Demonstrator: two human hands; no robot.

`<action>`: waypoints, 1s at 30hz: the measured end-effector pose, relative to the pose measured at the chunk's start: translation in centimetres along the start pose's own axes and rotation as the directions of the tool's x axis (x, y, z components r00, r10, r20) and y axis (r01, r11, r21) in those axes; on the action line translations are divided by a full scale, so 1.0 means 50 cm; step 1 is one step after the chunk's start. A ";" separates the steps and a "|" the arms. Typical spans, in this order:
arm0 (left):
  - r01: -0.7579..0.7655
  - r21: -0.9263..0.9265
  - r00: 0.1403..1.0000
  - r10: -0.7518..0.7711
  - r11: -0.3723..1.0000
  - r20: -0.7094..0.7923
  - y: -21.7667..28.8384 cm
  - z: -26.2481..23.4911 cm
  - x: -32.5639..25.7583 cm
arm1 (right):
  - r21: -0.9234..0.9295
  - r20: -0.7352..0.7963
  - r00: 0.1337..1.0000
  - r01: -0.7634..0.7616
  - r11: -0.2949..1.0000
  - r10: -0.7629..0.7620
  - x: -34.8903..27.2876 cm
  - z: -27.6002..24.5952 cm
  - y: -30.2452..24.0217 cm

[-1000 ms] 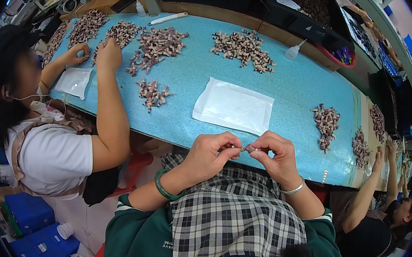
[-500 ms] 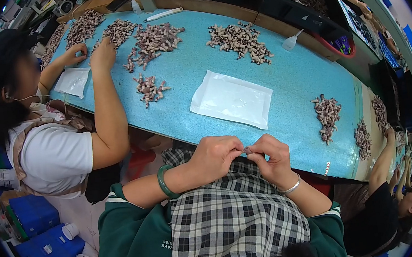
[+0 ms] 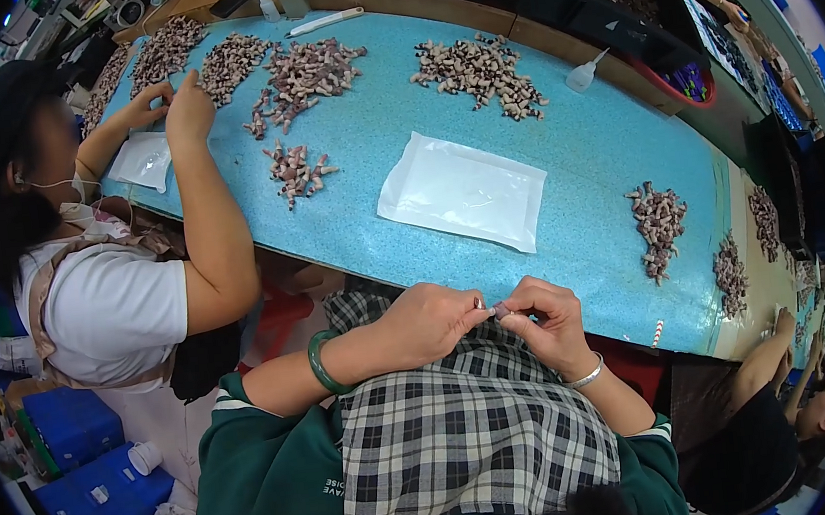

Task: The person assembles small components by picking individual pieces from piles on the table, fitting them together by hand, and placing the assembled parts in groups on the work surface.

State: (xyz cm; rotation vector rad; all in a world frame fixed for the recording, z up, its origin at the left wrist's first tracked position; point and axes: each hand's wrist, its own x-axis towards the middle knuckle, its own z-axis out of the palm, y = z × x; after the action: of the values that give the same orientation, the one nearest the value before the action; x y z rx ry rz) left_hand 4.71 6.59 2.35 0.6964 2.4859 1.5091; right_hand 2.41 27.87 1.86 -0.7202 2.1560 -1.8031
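Observation:
Just past the near edge of the blue tabletop, my two hands meet above my checked apron. My left hand (image 3: 435, 324) pinches a small pale piece with a dark end (image 3: 481, 303) between thumb and forefinger. In the fingertips of my right hand (image 3: 546, 322) is a small greyish-pink piece (image 3: 500, 310). Both pieces are close together, maybe touching; they are too small to make out fully. Beyond my hands lies a flat white packet (image 3: 466, 192). Small figure-like pieces lie in a dark-and-cream pile (image 3: 479, 78) and a pinkish pile (image 3: 659, 230).
Left of the packet are a small pile (image 3: 298, 174) and a larger pile (image 3: 313, 72) of pieces. A dropper bottle (image 3: 586, 73) and a white pen-like tool (image 3: 327, 21) lie toward the back. Co-workers sit at both sides; the left one's hands (image 3: 186, 110) are over more piles.
My hands have shifted slightly, and a dark-ended pale piece now shows at my left fingertips. The left co-worker's near hand has drawn back a little from the piles.

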 end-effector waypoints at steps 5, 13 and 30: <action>-0.003 0.054 0.994 -0.003 0.999 0.112 -0.002 0.004 -0.004 | -0.088 -0.001 0.999 0.044 0.995 -0.044 -0.020 0.008 0.007; -0.010 0.082 0.973 -0.010 0.997 0.231 0.008 0.004 0.000 | -0.132 -0.002 0.990 0.140 0.981 -0.141 -0.041 0.014 0.013; -0.006 0.086 0.951 -0.021 0.996 0.309 0.011 0.019 0.018 | -0.125 -0.064 0.994 0.079 0.989 -0.087 -0.062 0.010 0.025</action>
State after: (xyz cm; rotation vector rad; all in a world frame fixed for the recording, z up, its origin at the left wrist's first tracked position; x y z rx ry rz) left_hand 4.44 7.98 2.45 0.8631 2.3209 1.1878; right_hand 5.00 29.20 0.15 -0.7974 2.3307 -1.7730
